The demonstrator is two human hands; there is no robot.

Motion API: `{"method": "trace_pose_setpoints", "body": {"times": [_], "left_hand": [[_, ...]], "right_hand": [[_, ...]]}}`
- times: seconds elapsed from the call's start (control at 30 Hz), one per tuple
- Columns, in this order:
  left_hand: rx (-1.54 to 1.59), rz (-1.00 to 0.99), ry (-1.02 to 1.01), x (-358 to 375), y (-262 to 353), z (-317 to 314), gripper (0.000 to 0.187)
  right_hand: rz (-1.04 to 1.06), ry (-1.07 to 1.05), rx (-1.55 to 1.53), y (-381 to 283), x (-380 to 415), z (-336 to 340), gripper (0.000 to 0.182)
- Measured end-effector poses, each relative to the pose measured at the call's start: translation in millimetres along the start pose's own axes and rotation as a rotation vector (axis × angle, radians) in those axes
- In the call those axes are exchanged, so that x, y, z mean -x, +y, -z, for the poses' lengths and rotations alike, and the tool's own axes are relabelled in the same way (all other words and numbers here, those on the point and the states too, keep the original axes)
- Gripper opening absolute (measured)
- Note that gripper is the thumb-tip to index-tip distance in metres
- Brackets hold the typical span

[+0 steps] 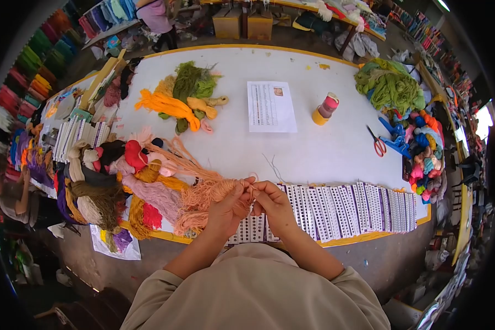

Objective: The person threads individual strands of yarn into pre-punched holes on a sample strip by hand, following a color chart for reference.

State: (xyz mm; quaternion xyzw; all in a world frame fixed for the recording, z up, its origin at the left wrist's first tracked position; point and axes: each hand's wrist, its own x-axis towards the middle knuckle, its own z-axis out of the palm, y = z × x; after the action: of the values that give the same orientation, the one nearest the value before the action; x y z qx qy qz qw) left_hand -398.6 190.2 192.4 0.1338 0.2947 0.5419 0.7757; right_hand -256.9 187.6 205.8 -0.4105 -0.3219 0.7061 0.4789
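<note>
My left hand (226, 212) is closed around a bundle of peach yarn (224, 190), near the front edge of the table. Close beside it, my right hand (275, 208) pinches a strand of the same yarn, its fingertips almost meeting the left ones. More peach yarn trails left from my hands over the heap of skeins. Beneath and right of my hands lies a long row of white cards with dark holes (335, 212), overlapping one another. A loose grey thread (273, 168) rests on the table just beyond them.
Mixed skeins (102, 190) pile up at left. Orange and green skeins (187, 96), a printed sheet (271, 107) and a yarn cone (326, 108) lie farther back. At right are scissors (378, 144), blue tools (396, 140), green yarn (390, 85) and colourful small skeins (426, 154). Another person (157, 19) stands behind the table.
</note>
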Motion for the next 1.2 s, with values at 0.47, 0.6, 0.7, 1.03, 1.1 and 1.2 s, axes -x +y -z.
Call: {"method": "trace_pose_setpoints", "body": {"times": [0.47, 0.6, 0.7, 1.03, 1.1, 1.2], "left_hand": [[-0.035, 0.06, -0.074, 11, -1, 3, 0.034], [-0.072, 0.058, -0.069, 15, 0, -2, 0.032], [-0.055, 0.073, -0.05, 13, -3, 6, 0.03], [-0.311, 0.003, 0.199, -9, 58, 63, 0.017], [-0.144, -0.015, 0.373, -8, 94, 117, 0.01], [0.106, -0.064, 0.511, -3, 144, 227, 0.009]], "right_hand": [[0.003, 0.046, 0.028, -1, 7, -12, 0.014], [0.023, 0.043, 0.062, 3, 8, -12, 0.014], [0.041, 0.026, 0.052, 9, 10, -12, 0.011], [0.224, 0.286, 0.151, 10, 18, 107, 0.021], [0.27, 0.676, 0.232, 2, 17, 162, 0.023], [0.16, 0.574, -0.353, 13, 48, 310, 0.019]]}}
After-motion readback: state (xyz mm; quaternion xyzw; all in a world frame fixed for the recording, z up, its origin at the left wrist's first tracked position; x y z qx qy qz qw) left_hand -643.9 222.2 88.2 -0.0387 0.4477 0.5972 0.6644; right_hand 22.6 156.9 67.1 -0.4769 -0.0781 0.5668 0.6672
